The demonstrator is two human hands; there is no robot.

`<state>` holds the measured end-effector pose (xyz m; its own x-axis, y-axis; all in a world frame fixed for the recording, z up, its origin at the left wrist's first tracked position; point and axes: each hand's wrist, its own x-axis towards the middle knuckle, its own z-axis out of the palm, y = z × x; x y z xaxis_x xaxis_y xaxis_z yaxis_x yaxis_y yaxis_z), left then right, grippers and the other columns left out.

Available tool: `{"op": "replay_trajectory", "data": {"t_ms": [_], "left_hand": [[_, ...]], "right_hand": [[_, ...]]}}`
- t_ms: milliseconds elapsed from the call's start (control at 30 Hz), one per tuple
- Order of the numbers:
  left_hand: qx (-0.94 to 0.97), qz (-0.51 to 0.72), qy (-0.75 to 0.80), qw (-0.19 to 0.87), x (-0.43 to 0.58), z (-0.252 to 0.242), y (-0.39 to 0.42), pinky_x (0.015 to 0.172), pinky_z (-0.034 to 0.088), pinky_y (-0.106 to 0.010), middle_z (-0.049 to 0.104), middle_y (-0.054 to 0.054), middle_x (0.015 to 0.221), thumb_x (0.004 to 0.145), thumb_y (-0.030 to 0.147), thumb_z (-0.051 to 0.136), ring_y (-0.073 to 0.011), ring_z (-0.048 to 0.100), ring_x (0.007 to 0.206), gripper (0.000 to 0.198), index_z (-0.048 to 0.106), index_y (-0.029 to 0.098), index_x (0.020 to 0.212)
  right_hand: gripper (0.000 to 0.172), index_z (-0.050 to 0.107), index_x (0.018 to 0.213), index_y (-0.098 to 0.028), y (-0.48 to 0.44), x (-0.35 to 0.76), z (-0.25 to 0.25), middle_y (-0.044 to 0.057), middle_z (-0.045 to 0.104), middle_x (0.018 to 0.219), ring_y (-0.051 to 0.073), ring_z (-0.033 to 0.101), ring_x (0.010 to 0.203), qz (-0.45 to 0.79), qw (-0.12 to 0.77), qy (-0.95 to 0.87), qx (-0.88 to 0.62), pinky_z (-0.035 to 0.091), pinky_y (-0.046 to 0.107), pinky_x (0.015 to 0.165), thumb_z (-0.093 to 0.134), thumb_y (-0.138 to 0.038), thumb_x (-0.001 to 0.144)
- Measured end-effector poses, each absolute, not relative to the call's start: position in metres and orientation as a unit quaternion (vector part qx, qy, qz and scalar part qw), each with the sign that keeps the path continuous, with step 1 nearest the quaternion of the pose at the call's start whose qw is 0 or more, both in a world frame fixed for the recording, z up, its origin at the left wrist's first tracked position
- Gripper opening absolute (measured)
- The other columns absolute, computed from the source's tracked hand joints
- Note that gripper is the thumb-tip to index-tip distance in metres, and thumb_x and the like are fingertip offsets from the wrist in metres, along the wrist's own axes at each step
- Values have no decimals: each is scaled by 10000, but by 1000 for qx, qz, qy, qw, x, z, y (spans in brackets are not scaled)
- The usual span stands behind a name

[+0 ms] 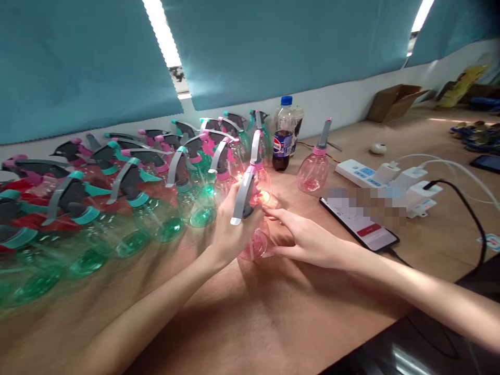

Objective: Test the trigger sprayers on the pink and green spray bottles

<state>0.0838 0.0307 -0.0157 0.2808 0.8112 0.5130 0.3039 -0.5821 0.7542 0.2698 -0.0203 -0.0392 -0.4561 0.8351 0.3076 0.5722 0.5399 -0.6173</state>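
Pink spray bottle (255, 246) is on the table (219, 323) nr the other bottles (156, 219). L hand (233, 228) wrapped round its neck; R hand (299, 235) fingers spread by the body, can't tell if touching. Prob light, thin, slick plastic, squeezable; neck's the best grip imo.

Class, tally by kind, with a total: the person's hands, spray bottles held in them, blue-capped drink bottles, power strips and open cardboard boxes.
Hands: 2 (left hand, right hand)
Held spray bottle: 1
Blue-capped drink bottle: 1
Power strip: 1
Open cardboard box: 1
Total: 6
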Motion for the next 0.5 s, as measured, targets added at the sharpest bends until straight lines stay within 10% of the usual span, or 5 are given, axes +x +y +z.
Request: {"op": "replay_trajectory", "data": {"t_ms": [133,500], "left_hand": [[746,474,354,306,120,-18,35,713,468,-292,625,-5,967,801,135,603,-151,589,777,313,560,223,1098],[769,419,316,365,178,-21,56,998,474,-491,517,-154,1368,791,327,745,-313,553,1212,695,407,194,1384]], "right_hand": [[830,361,1455,-192,-29,279,-37,161,584,1370,347,589,1223,215,329,-789,-472,502,481,986,779,-420,775],[298,618,1070,-236,-19,302,-36,81,694,1058,262,678,868,210,357,-697,-586,543,385,714,699,-344,804]]}}
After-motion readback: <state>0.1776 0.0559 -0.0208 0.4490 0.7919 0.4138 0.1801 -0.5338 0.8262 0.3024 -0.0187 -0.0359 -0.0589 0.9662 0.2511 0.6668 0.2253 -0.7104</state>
